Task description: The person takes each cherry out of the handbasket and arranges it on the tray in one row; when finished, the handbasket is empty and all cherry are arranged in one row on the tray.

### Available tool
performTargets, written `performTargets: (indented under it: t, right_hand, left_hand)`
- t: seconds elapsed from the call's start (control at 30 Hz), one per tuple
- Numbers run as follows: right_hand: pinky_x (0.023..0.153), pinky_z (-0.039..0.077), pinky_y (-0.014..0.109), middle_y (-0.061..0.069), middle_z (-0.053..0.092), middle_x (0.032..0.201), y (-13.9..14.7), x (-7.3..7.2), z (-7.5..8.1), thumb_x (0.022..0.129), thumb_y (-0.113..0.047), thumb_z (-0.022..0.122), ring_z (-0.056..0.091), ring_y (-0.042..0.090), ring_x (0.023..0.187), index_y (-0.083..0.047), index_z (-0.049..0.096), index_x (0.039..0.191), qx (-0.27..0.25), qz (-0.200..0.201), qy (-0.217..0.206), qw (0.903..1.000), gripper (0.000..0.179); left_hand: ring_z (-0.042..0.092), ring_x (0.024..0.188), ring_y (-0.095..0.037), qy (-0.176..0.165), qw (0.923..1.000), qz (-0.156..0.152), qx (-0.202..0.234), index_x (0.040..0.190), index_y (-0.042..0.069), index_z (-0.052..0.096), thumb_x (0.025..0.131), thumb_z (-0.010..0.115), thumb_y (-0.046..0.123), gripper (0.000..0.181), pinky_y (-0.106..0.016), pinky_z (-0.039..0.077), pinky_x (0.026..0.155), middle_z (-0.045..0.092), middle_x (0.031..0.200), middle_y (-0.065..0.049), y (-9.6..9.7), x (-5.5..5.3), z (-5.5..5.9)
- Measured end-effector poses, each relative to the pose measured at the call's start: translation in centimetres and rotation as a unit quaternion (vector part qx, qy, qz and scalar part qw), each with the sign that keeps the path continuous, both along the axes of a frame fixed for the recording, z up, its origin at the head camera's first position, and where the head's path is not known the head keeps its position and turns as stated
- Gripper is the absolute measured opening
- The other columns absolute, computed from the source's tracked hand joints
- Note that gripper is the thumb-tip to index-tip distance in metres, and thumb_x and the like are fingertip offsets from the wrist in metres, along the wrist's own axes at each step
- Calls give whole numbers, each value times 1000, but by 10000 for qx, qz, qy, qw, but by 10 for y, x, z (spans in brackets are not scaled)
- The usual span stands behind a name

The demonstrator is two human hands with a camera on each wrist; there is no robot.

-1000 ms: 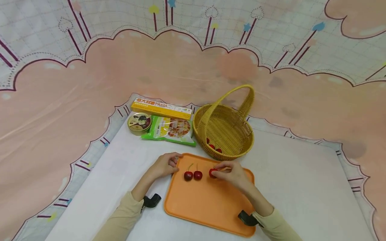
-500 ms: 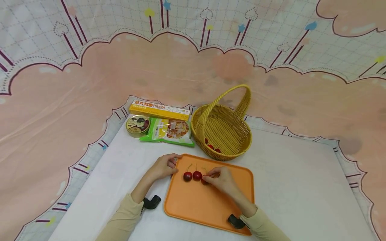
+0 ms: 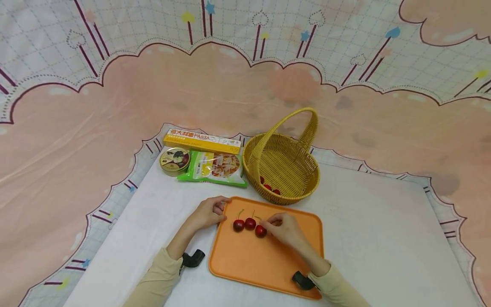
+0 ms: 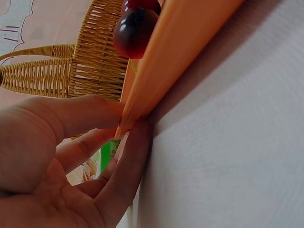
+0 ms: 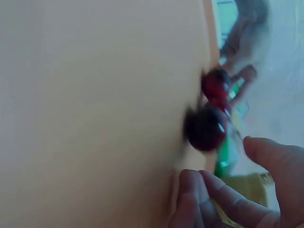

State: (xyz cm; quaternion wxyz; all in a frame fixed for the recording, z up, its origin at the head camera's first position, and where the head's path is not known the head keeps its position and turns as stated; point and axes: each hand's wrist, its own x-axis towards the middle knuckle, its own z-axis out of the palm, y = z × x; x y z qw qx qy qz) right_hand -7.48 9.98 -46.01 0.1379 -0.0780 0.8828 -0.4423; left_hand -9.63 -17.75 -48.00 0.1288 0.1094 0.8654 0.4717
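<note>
Clamping the tray (image 3: 249, 260), left fingers (image 4: 129, 164) reach underneath, unseen from head; right fingers (image 5: 190, 185) apart.

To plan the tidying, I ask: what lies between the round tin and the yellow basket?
Between the tin and basket lies the green-edged packet; the head view shows it.

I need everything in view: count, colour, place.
Flat tabletop: 1, white, foreground
Patterned cloth: 1, pink-white, behind tabletop
Handled woven basket: 1, yellow, tabletop's far side
Flat rectangular tray: 1, orange, nearer than basket
Round stemmed cherries: 3, dark red, tray's far left
Round fruits: at least 3, red, inside basket
Plastic packet: 1, green-yellow, left of basket
Long pasta box: 1, yellow-white, behind packet
Round tin: 1, gold, left of packet
Sleeves: 2, beige, forearms
Wrist attachments: 2, black, wrists
Left hand: 1, bare, pinching tray's left rim
Right hand: 1, bare, beside rightmost cherry
</note>
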Motion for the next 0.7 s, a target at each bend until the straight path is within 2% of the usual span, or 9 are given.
performTargets:
  t: [0.1,0.2,0.37,0.43,0.53,0.7]
  right_hand:
    - [58,48,27,6,69,79,11,-6,11,92,-17,68,59,12,65,1,74,91,-47,315,119,9994,19]
    - [62,50,29,11,70,88,23,-17,31,93,-10,64,63,16,72,6,72,100,-11,580,294,9979,19]
    - [71,53,34,19,70,103,38,-42,70,96,-14,62,67,29,89,7,69,114,-22,667,365,9971,29]
    - [73,54,38,22,69,107,44,-54,83,97,-15,60,67,35,94,8,66,118,-186,671,265,9972,31]
    - [74,55,35,23,68,112,50,-73,95,98,-15,58,66,36,98,9,63,123,-366,682,64,9970,35]
    - [79,54,30,28,62,122,52,-107,99,101,-14,52,63,40,107,11,56,130,-387,787,-450,9951,38]
  left_hand:
    - [58,75,-12,-36,10000,32,20,125,2,64,80,73,-3,46,-29,48,71,58,88,-4,0,0,0]
    - [59,75,-12,-11,10000,23,35,125,1,64,80,74,-3,46,-29,49,71,58,88,-5,-1,0,0]
    - [59,74,-12,63,9999,-31,76,125,-1,64,80,74,-4,46,-29,49,70,58,88,-6,-2,1,-1]
    - [59,74,-12,66,9999,-37,102,124,-1,64,80,74,-4,46,-29,48,70,58,87,-6,-2,0,-1]
    - [59,73,-12,89,9999,-56,123,124,-1,64,80,74,-4,45,-29,48,69,58,87,-6,-2,0,-1]
    - [59,73,-11,112,9998,-55,136,123,-1,64,79,74,-4,45,-28,49,69,58,87,-5,-2,1,-2]
